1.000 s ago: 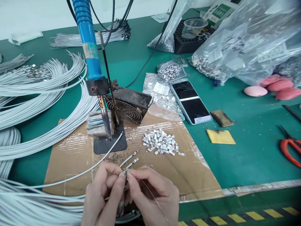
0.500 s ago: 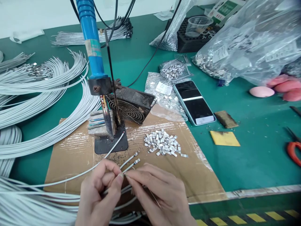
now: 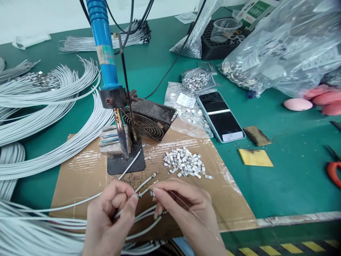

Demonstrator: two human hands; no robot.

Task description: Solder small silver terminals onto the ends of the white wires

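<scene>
My left hand (image 3: 110,218) is closed, pinching a thin white cable (image 3: 80,201) near its stripped end. My right hand (image 3: 183,208) pinches a small metal terminal (image 3: 152,193) just off that cable end, and a fine solder wire (image 3: 191,213) runs across its fingers. Two more cable ends with terminals (image 3: 149,178) lie on the cardboard mat (image 3: 226,199) right beyond my fingers. A heap of loose metal terminals (image 3: 185,163) sits further right on the mat. A blue-handled soldering iron (image 3: 105,57) stands clamped in its black stand (image 3: 125,163) behind my hands.
White cable bundles (image 3: 45,117) fill the left side. A small black fan (image 3: 149,122) leans behind the stand. Bags of terminals (image 3: 191,106), a phone (image 3: 220,116), a yellow sponge (image 3: 255,157), orange-handled scissors (image 3: 334,170) and large plastic bags (image 3: 279,46) lie to the right on the green table.
My hands drew slightly apart: the right hand moved right and up with the terminal, and the left hand stayed on the cable. The view shifted a little.
</scene>
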